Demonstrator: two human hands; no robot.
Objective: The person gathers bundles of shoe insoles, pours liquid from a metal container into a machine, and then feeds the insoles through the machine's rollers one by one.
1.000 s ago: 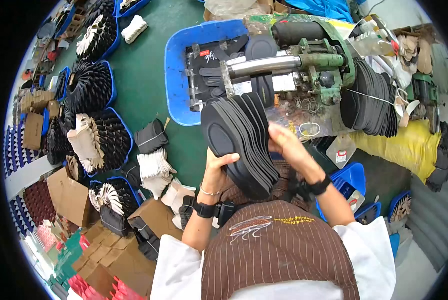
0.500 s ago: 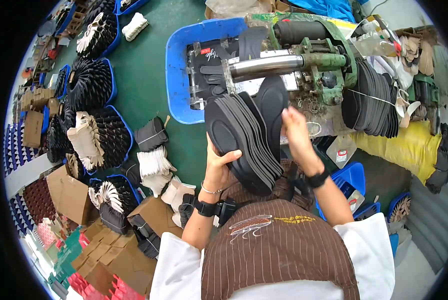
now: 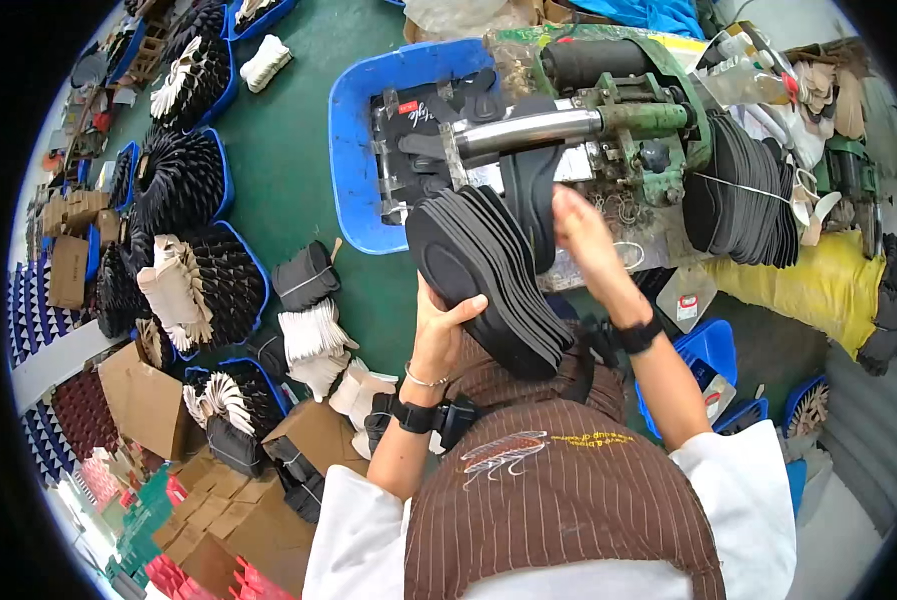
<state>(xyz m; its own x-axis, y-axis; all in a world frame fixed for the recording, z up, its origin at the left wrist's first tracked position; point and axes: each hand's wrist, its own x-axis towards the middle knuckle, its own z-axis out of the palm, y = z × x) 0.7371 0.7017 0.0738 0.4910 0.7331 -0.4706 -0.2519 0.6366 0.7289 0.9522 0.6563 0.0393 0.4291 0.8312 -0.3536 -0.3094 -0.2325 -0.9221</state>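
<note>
My left hand (image 3: pixel 439 325) is closed round a thick stack of black shoe insoles (image 3: pixel 484 285), its thumb lying over the near face. The stack leans upright in front of my apron. Just beyond it, a single black insole (image 3: pixel 532 205) has its far end at the steel roller (image 3: pixel 529 128) of a green machine (image 3: pixel 649 125). The fingers of my right hand (image 3: pixel 587 240) are closed at that insole's right edge; the fingertips are partly hidden. Past the roller, a blue bin (image 3: pixel 347 150) holds several dark insoles (image 3: pixel 484 98).
To the machine's right stands a tied bundle of black insoles (image 3: pixel 739 195), above a yellow sack (image 3: pixel 794 290). Tied bundles (image 3: pixel 306 275) and cardboard boxes (image 3: pixel 234 505) lie on the green floor at left, beside blue bins full of insoles (image 3: pixel 179 180).
The single insole has moved away from me, its far end now at the roller. My right hand has gone slightly left with it. Another insole beyond the roller has shifted into the bin.
</note>
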